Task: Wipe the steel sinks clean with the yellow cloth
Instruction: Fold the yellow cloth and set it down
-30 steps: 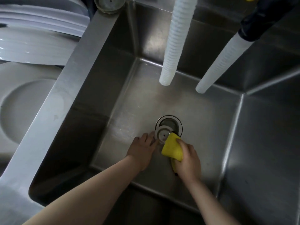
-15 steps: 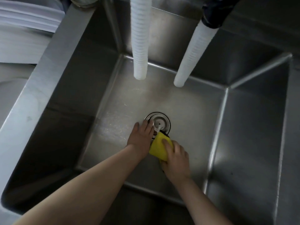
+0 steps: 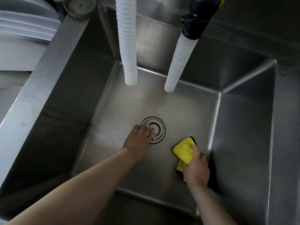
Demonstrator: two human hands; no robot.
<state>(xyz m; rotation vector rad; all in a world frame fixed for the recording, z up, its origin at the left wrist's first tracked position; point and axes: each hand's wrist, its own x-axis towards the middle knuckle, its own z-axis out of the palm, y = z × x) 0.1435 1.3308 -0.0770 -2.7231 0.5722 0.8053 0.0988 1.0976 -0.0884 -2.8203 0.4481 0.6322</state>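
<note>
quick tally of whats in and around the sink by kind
White ribbed hoses: 2, and
Yellow cloth: 1, gripped by the right hand
Drain cover: 1, in the sink floor, touched by the left hand
Round metal lid on the rim: 1
Hands: 2
Total: 7

yellow cloth [image 3: 184,151] bunched, on steel sink [image 3: 186,111] floor

No text, label, brand, number or sign can be read anywhere in the head view.
</note>
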